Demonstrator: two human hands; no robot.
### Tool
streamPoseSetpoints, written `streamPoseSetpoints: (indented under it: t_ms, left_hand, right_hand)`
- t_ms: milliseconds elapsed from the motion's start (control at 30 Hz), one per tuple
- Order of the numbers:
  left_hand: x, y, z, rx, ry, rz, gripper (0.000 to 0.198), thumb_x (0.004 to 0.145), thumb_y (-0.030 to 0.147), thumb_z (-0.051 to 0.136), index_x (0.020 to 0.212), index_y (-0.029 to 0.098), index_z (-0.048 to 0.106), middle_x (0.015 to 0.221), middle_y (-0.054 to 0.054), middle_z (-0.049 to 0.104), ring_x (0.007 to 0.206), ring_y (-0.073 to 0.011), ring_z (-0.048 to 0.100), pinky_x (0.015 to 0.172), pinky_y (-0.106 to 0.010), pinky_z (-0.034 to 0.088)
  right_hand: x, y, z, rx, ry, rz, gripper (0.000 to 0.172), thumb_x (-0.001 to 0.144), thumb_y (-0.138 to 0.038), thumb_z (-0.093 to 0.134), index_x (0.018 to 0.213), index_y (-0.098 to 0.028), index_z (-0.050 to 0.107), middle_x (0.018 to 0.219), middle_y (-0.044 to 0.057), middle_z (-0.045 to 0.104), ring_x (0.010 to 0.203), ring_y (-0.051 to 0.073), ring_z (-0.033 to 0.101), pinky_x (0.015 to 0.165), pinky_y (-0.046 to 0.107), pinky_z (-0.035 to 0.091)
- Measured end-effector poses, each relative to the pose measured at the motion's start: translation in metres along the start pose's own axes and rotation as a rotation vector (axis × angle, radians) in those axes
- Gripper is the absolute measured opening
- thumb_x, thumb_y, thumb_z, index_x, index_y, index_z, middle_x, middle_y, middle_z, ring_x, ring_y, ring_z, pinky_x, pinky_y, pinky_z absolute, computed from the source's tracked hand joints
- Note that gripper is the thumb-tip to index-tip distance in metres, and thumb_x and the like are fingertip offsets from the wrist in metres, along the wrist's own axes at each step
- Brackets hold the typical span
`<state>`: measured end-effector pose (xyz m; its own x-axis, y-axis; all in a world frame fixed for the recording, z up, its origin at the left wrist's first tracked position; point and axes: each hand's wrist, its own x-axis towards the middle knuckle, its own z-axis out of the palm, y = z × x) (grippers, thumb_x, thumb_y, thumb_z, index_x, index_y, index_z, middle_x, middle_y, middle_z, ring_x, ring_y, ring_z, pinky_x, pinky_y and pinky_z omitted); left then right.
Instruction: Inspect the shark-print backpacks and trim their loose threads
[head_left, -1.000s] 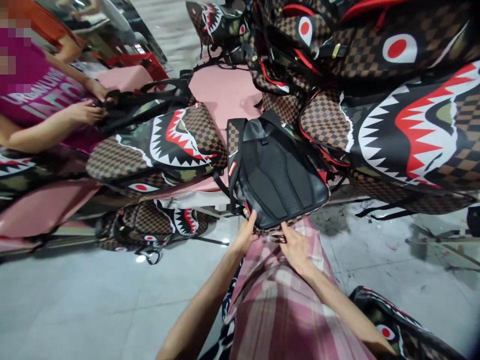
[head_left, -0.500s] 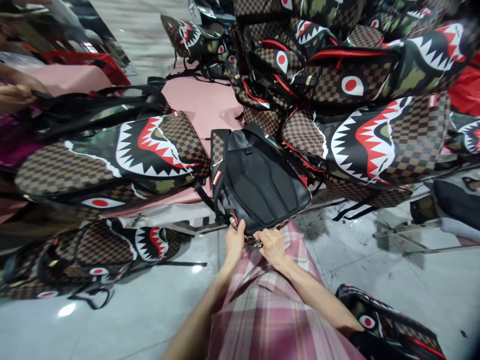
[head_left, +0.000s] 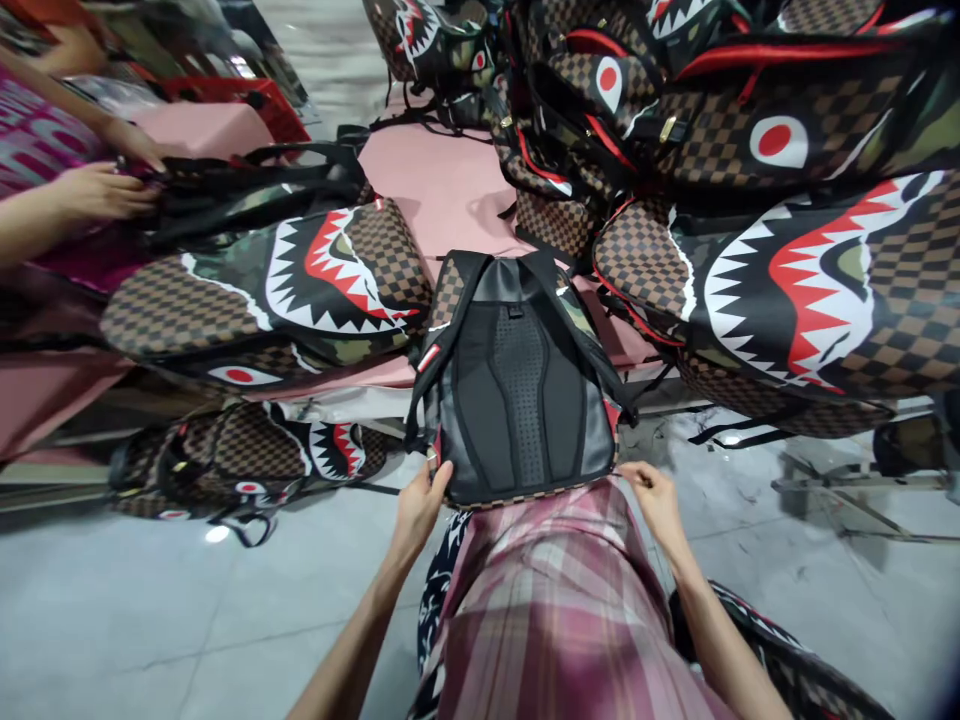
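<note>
A backpack (head_left: 521,390) lies with its black padded back panel up and its straps toward the far side, its near edge over my plaid-covered lap. My left hand (head_left: 421,500) is closed on its near left corner, thumb on top. At the near right corner, my right hand (head_left: 652,495) is pinched, fingertips close to the edge. A small dark thing shows at those fingertips, too small to make out. A brown checkered trim runs along the near edge of the backpack.
Shark-mouth backpacks lie left (head_left: 262,290) and right (head_left: 795,290) on the pink-covered table (head_left: 427,180), with more piled behind. Another bag (head_left: 247,450) is below at left, and one (head_left: 795,650) lies on the floor at right. A co-worker's hands (head_left: 105,190) hold black straps at far left.
My hands have moved apart, the right one going from the near edge's middle to its right corner. The backpack has turned squarer to me. The view has shifted.
</note>
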<state>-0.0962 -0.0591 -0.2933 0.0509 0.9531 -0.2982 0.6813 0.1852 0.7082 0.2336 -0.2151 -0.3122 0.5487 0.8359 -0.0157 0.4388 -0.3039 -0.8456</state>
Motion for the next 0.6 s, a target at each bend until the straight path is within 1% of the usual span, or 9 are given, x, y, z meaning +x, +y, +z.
streamPoseSetpoints:
  t_ms: [67, 133, 167, 200, 267, 300, 367, 467, 600]
  left_hand:
    - [-0.011, 0.007, -0.009, 0.139, 0.125, 0.0, 0.037, 0.08, 0.046, 0.043, 0.09, 0.016, 0.064, 0.081, -0.008, 0.067, 0.08, -0.0235, 0.06, 0.074, -0.033, 0.044]
    - [-0.021, 0.018, -0.013, 0.132, 0.216, 0.021, 0.032, 0.08, 0.043, 0.045, 0.083, 0.017, 0.064, 0.081, -0.008, 0.067, 0.08, -0.0221, 0.059, 0.076, -0.032, 0.044]
    - [-0.023, 0.025, -0.012, 0.043, 0.205, 0.031, 0.03, 0.079, 0.041, 0.047, 0.083, 0.017, 0.064, 0.084, -0.008, 0.067, 0.08, -0.0212, 0.059, 0.076, -0.031, 0.045]
    - [-0.024, 0.033, -0.008, -0.088, 0.157, 0.024, 0.028, 0.078, 0.039, 0.05, 0.087, 0.016, 0.064, 0.09, -0.008, 0.067, 0.082, -0.02, 0.06, 0.076, -0.03, 0.046]
    - [-0.021, 0.05, 0.005, -0.403, 0.04, -0.058, 0.031, 0.077, 0.034, 0.054, 0.1, 0.016, 0.061, 0.105, -0.008, 0.064, 0.088, -0.0177, 0.061, 0.078, -0.028, 0.048]
    - [-0.018, 0.058, 0.011, -0.549, 0.002, -0.118, 0.033, 0.076, 0.031, 0.055, 0.105, 0.015, 0.059, 0.109, -0.009, 0.063, 0.091, -0.0168, 0.061, 0.079, -0.027, 0.049]
    - [-0.008, 0.072, 0.022, -0.783, -0.036, -0.211, 0.032, 0.076, 0.025, 0.057, 0.106, 0.014, 0.058, 0.107, -0.009, 0.063, 0.092, -0.0156, 0.061, 0.081, -0.027, 0.049]
    - [0.006, 0.083, 0.026, -0.998, -0.047, -0.257, 0.025, 0.074, 0.018, 0.058, 0.099, 0.012, 0.059, 0.097, -0.009, 0.066, 0.085, -0.0142, 0.063, 0.08, -0.026, 0.05]
    - [0.022, 0.089, 0.026, -1.142, 0.089, -0.236, 0.025, 0.074, 0.014, 0.056, 0.099, 0.012, 0.057, 0.094, -0.008, 0.066, 0.092, -0.0159, 0.062, 0.09, -0.031, 0.046]
  right_hand:
    - [0.011, -0.004, -0.003, 0.122, 0.061, 0.142, 0.022, 0.078, -0.034, 0.053, 0.078, -0.016, 0.066, 0.078, 0.005, 0.068, 0.073, 0.018, 0.06, 0.067, 0.027, 0.042]
    - [0.027, -0.011, -0.003, 0.165, 0.111, 0.178, 0.023, 0.073, -0.037, 0.058, 0.081, -0.017, 0.067, 0.081, 0.004, 0.067, 0.075, 0.018, 0.058, 0.069, 0.028, 0.042]
    - [0.035, -0.015, 0.0, 0.188, 0.127, 0.171, 0.024, 0.069, -0.037, 0.063, 0.082, -0.018, 0.068, 0.082, 0.003, 0.067, 0.076, 0.017, 0.058, 0.069, 0.027, 0.041]
    - [0.043, -0.019, 0.005, 0.242, 0.152, 0.179, 0.025, 0.065, -0.036, 0.067, 0.081, -0.018, 0.068, 0.081, 0.002, 0.066, 0.074, 0.016, 0.056, 0.068, 0.026, 0.041]
    - [0.058, -0.024, 0.019, 0.42, 0.217, 0.253, 0.023, 0.057, -0.034, 0.072, 0.072, -0.018, 0.065, 0.069, -0.001, 0.062, 0.065, 0.013, 0.052, 0.059, 0.023, 0.038]
    - [0.065, -0.025, 0.027, 0.518, 0.246, 0.31, 0.021, 0.057, -0.034, 0.072, 0.065, -0.018, 0.062, 0.06, -0.003, 0.057, 0.057, 0.011, 0.048, 0.053, 0.022, 0.036]
    - [0.074, -0.023, 0.04, 0.671, 0.266, 0.412, 0.025, 0.059, -0.037, 0.067, 0.055, -0.019, 0.052, 0.045, -0.007, 0.043, 0.042, 0.007, 0.035, 0.042, 0.021, 0.027]
    - [0.078, -0.015, 0.048, 0.779, 0.229, 0.48, 0.028, 0.058, -0.039, 0.065, 0.053, -0.02, 0.045, 0.038, -0.01, 0.03, 0.035, 0.005, 0.021, 0.036, 0.022, 0.018]
    - [0.077, -0.008, 0.047, 0.898, 0.192, 0.536, 0.028, 0.051, -0.036, 0.068, 0.055, -0.02, 0.046, 0.038, -0.012, 0.026, 0.033, 0.004, 0.02, 0.035, 0.021, 0.018]
